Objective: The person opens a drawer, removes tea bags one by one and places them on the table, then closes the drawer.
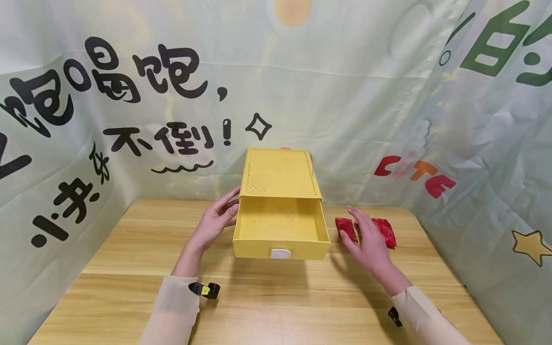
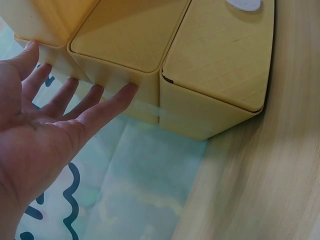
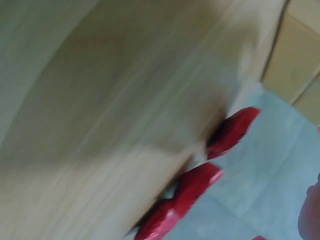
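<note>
A yellow drawer cabinet (image 1: 281, 172) with stacked drawers stands at the middle of the table. Its top drawer (image 1: 254, 249) is pulled out, with a white knob (image 1: 281, 254) on the front. My left hand (image 1: 215, 218) is at the cabinet's left side; in the left wrist view the fingers are spread, fingertips against or very near its wall. On the right lie two red packets, a smaller one (image 1: 345, 227) and another (image 1: 385, 231) partly behind my right hand (image 1: 368, 242). That hand hovers over them, fingers extended and holding nothing; only a bit of it shows in the right wrist view.
A wooden table (image 1: 276, 306) carries everything. Behind it and along both sides hangs a pale printed cloth (image 1: 345, 120) with large characters. The pulled-out drawer juts toward the front between both arms.
</note>
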A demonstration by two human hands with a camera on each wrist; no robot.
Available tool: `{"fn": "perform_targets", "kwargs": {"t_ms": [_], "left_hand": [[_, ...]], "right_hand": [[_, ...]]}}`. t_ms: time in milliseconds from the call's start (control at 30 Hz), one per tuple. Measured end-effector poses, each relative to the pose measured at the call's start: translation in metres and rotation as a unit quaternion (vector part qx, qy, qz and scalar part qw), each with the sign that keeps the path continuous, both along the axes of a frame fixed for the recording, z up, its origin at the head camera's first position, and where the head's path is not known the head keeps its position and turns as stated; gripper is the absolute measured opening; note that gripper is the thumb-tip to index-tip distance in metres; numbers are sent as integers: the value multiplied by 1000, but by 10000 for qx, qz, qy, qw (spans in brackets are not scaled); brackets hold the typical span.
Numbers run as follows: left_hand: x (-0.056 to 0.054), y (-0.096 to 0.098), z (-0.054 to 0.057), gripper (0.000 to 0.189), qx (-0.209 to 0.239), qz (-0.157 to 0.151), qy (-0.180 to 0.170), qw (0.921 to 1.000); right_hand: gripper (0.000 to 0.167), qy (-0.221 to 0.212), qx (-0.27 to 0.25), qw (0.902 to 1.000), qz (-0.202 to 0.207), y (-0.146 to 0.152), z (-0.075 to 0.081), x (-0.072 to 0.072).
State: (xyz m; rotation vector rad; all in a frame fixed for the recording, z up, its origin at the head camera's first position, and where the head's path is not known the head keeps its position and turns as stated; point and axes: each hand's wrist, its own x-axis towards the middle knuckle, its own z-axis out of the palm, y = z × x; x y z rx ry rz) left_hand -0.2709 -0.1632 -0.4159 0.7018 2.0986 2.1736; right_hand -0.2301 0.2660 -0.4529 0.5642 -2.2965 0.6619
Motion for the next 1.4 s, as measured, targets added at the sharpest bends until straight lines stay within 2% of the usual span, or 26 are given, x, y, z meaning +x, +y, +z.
{"fn": "perform_targets", "kwargs": {"t_ms": [100,200,400,533,600,800,1000,1067,1233,1400], "left_hand": [[0,0,-1,56,13,2,-3,10000],[1,-1,-1,56,16,25,-3,10000],[1,0,-1,56,-13,101,1,9999],[1,1,-1,56,-2,112,-2,9999],[1,0,-1,56,-5,122,7,9999],[1,0,-2,56,23,110,8,9999],[1,0,-2,56,13,118,3,9999],[0,0,-2,56,15,121,4,9999],[0,0,-1,56,26,104,-4,9999],[1,1,-1,57,10,89,-8,10000]], "right_hand": [[57,639,-337,9967,374,-11,6,5],[55,1255,-542,9883,681,-23,14,9],[54,2242,-738,9665,1010,-49,33,21],[49,2717,-852,9501,1276,-69,50,34],[47,2841,-862,9447,1392,-77,56,40],[42,2937,-811,9395,1564,-90,65,51],[34,3358,-706,9165,2055,-104,79,57],[32,3466,-527,9122,2122,-109,82,60],[28,3674,177,9106,1885,-118,83,67],[25,3866,828,9041,1624,-128,80,71]]}}
